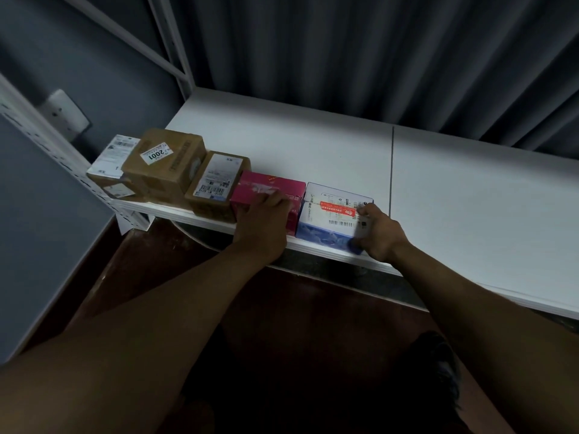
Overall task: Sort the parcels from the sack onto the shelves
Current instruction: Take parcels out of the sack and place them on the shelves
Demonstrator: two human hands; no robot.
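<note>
Head view, centre of frame: left hand (261, 220) laid over the front and top of a magenta cardboard box (272, 191), fingers bent onto its lid, holding it in place. Right hand (377, 233) clamped on the lower right corner of a white-and-blue printed carton with a red sticker and barcode label (332, 214), fingers curled round the corner. Both boxes standing at the front lip of a white flat shelf board (313, 145), side by side, touching or nearly so.

Further left in the frame, continuing the same row: a small brown cardboard parcel with a white shipping label (217, 183) against the magenta box, then a larger brown taped carton marked 2001 (163, 164), then a flat labelled parcel (109, 161) at the perforated white upright (47, 142). Sack not in view.

Likely risks: white-and-blue carton sitting right at the edge, so tipping off the lip on a careless release. Pushing leftward to close the row, possibly shoving the lighter parcels askew or crowding the far-left one against the upright. Dim light making labels hard to read, hence a mis-sort.
</note>
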